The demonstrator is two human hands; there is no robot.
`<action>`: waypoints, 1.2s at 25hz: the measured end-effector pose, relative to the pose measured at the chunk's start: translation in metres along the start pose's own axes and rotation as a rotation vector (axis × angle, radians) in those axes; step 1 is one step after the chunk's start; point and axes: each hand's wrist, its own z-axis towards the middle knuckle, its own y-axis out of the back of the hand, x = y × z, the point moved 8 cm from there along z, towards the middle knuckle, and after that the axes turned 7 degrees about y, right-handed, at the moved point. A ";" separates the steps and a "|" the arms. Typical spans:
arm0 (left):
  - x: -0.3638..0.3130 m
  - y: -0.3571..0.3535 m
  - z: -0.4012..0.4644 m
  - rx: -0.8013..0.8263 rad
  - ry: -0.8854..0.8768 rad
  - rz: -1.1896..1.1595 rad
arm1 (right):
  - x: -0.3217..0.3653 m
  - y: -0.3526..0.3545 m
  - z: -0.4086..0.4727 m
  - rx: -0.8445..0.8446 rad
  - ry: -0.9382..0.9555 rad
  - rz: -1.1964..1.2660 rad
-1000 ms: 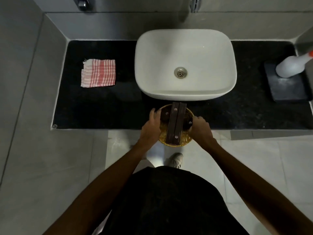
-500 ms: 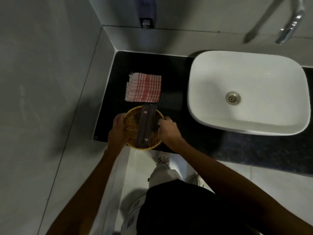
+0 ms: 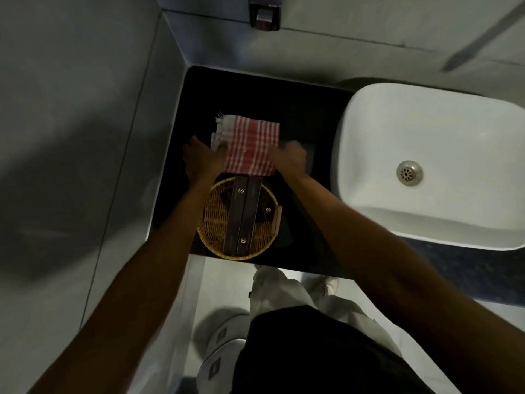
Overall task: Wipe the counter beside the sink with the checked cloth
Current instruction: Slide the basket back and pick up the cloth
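The red-and-white checked cloth (image 3: pixel 250 145) lies on the black counter (image 3: pixel 255 100), left of the white sink (image 3: pixel 358 129). My left hand (image 3: pixel 200 160) is at the cloth's left near corner with its fingers over the edge. At the cloth's right edge, my right hand (image 3: pixel 289 159) is closed on the fabric. Both arms reach over the counter's front edge.
A round wicker basket (image 3: pixel 213 223) holding two dark long boxes (image 3: pixel 244 214) sits on the counter just in front of the cloth, between my forearms. A grey wall (image 3: pixel 85 137) bounds the counter on the left. A soap dispenser (image 3: pixel 264 12) hangs on the back wall.
Both hands have let go of the basket, which now rests on the counter, and have moved forward to the cloth's two sides. The view has shifted left.
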 end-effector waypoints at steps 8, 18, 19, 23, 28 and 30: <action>-0.051 -0.018 -0.045 0.264 0.078 -0.356 | 0.052 0.001 -0.007 0.227 0.110 0.123; -0.187 -0.256 -0.379 0.773 -0.021 -0.681 | -0.151 0.427 -0.092 -0.046 0.268 0.316; -0.203 -0.299 -0.418 0.830 -0.033 -0.614 | -0.192 0.474 -0.091 -0.111 0.235 0.277; -0.253 -0.466 -0.525 0.954 -0.026 -0.357 | -0.341 0.622 -0.085 -0.189 -0.011 0.090; -0.298 -0.588 -0.572 0.935 -0.014 -0.075 | -0.444 0.710 -0.053 -0.176 -0.154 0.112; -0.315 -0.618 -0.570 0.893 -0.029 -0.090 | -0.465 0.729 -0.033 -0.218 -0.170 0.084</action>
